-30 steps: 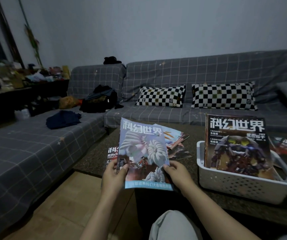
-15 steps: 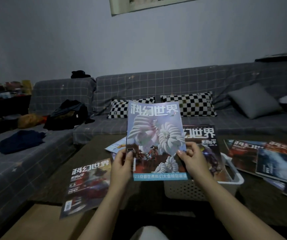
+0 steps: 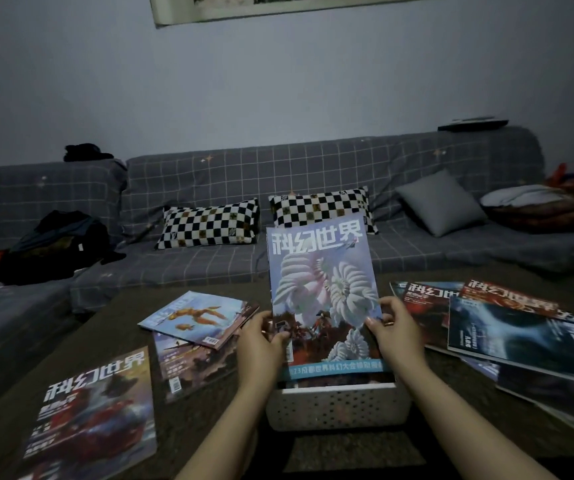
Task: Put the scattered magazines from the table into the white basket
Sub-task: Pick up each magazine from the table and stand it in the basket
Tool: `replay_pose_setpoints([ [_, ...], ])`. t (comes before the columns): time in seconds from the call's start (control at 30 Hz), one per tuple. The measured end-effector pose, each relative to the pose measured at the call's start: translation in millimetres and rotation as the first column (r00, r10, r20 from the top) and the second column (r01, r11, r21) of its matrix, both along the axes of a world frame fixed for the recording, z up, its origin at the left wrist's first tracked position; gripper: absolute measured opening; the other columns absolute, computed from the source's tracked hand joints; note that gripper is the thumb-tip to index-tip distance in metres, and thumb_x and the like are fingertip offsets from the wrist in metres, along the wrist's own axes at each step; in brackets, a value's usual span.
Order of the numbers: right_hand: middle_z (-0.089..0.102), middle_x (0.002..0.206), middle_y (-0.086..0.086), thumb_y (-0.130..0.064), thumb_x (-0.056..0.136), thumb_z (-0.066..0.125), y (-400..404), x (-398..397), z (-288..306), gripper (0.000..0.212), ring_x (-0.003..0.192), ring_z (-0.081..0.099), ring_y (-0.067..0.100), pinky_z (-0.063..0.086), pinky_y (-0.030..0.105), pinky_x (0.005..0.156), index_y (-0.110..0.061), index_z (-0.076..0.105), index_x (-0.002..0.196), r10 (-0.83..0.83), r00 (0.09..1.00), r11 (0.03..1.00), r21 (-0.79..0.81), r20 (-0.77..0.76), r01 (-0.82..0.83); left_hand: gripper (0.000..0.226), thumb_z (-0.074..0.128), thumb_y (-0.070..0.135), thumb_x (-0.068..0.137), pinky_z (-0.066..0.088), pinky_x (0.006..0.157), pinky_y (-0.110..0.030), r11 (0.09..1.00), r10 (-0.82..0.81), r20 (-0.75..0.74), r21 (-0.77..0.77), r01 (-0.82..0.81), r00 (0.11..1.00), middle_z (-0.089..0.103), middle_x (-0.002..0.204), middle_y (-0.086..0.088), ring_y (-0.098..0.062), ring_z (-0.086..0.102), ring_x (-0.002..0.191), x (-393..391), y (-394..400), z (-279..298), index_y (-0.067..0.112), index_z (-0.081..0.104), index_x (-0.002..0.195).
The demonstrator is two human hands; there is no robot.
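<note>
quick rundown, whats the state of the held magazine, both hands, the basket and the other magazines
shell-cover magazine: upright, lower edge inside basket
left hand: gripping its left edge
right hand: gripping its right edge
white basket: on table, upright
loose magazines: flat, scattered on table

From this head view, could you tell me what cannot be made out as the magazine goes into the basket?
- White basket interior: hidden by the held magazine and both hands.
- Left hand and right hand fingers behind the cover: hidden.
- Right-side magazine pile: cut off by the frame edge, count unclear.
- Small cover text: too dim and blurred.
</note>
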State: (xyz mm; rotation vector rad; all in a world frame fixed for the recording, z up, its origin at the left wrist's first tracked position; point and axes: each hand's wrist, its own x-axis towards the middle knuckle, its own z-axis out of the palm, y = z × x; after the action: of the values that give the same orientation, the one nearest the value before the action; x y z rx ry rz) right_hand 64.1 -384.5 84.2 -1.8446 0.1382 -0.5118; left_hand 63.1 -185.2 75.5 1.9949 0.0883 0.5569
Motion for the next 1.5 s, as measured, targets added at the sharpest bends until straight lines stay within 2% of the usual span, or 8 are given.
replay_pose_setpoints([
  [0.07,0.058,0.075,-0.002,-0.003,0.081,0.066,-2.2,0.6,-6.2,0.019,0.064,0.051,0.003,0.035,0.019,0.051,-0.015,0.054,0.089,-0.030,0.999,0.997,-0.065,-0.018,0.029,0.029,0.073,0.012,0.078,0.044,0.069,-0.023,0.992,0.026,-0.019,0.123,-0.023,0.999,0.065,0.100,0.001,-0.009,0.059,0.083,2.7,-0.2,-4.3,0.017,0.065,0.105],
  [0.2,0.064,0.089,0.010,-0.003,0.078,0.068,-5.5,2.2,-14.7,0.016,0.071,0.054,0.015,0.035,0.020,0.053,-0.011,0.058,0.087,-0.098,0.993,0.981,-0.173,-0.064,0.085,0.033,0.074,0.018,0.078,0.044,0.076,-0.027,0.953,0.067,-0.054,0.300,-0.048,0.996,0.056,0.107,-0.002,-0.018,0.056,0.091,2.2,-2.1,-9.7,0.014,0.064,0.109],
  [0.33,0.056,0.115,0.016,-0.006,0.079,0.068,-4.2,6.4,-19.6,0.033,0.108,0.049,0.029,0.036,0.026,0.080,0.000,0.062,0.111,-0.181,0.978,0.939,-0.313,-0.108,0.139,0.037,0.075,0.019,0.077,0.043,0.082,-0.026,0.931,0.082,-0.058,0.361,-0.056,0.995,0.053,0.108,-0.005,-0.020,0.055,0.097,1.6,-1.0,-14.8,0.013,0.067,0.113],
  [0.57,0.062,0.117,0.017,-0.009,0.082,0.063,-5.3,6.6,-22.5,0.040,0.115,0.045,0.032,0.041,0.031,0.084,-0.005,0.057,0.122,-0.213,0.967,0.916,-0.373,-0.141,0.148,0.018,0.069,0.021,0.082,0.043,0.078,-0.027,0.922,0.081,-0.048,0.384,-0.057,0.996,0.064,0.099,-0.009,-0.022,0.059,0.093,2.9,0.5,-17.8,0.005,0.077,0.087],
  [0.87,0.062,0.121,0.014,-0.020,0.087,0.059,-7.0,9.5,-21.9,0.039,0.115,0.049,0.032,0.044,0.034,0.093,-0.007,0.059,0.124,-0.213,0.968,0.897,-0.420,-0.135,0.139,0.018,0.068,0.021,0.084,0.037,0.101,-0.033,0.951,0.130,-0.096,0.293,-0.096,0.987,0.062,0.123,-0.010,-0.026,0.045,0.121,8.3,4.2,-24.9,0.005,0.077,0.087],
  [1.2,0.056,0.131,0.014,-0.023,0.091,0.054,-10.1,13.4,-22.0,0.041,0.120,0.049,0.032,0.044,0.035,0.094,-0.012,0.053,0.131,-0.207,0.968,0.893,-0.432,-0.143,0.128,0.023,0.062,0.029,0.088,0.028,0.105,-0.038,0.881,0.163,-0.147,0.466,-0.077,0.976,0.055,0.137,-0.003,-0.029,0.034,0.130,7.7,3.1,-24.7,0.014,0.078,0.084],
  [1.33,0.057,0.129,0.014,-0.024,0.090,0.056,-7.5,11.9,-23.0,0.043,0.119,0.050,0.031,0.047,0.035,0.092,-0.013,0.053,0.131,-0.211,0.966,0.891,-0.435,-0.150,0.127,0.024,0.063,0.034,0.087,0.031,0.104,-0.040,0.906,0.195,-0.150,0.406,-0.119,0.969,0.057,0.135,-0.003,-0.026,0.036,0.129,5.3,0.4,-25.2,0.015,0.076,0.079],
  [1.5,0.050,0.133,0.014,-0.034,0.087,0.059,0.6,-1.1,-15.7,0.060,0.123,0.039,0.028,0.038,0.036,0.097,-0.011,0.040,0.139,-0.235,0.969,0.886,-0.427,-0.080,0.180,0.038,0.058,0.039,0.089,0.042,0.096,-0.043,0.945,0.128,-0.108,0.314,-0.088,0.986,0.064,0.119,-0.007,-0.028,0.049,0.115,-9.6,-1.5,-14.8,0.014,0.064,0.116],
])
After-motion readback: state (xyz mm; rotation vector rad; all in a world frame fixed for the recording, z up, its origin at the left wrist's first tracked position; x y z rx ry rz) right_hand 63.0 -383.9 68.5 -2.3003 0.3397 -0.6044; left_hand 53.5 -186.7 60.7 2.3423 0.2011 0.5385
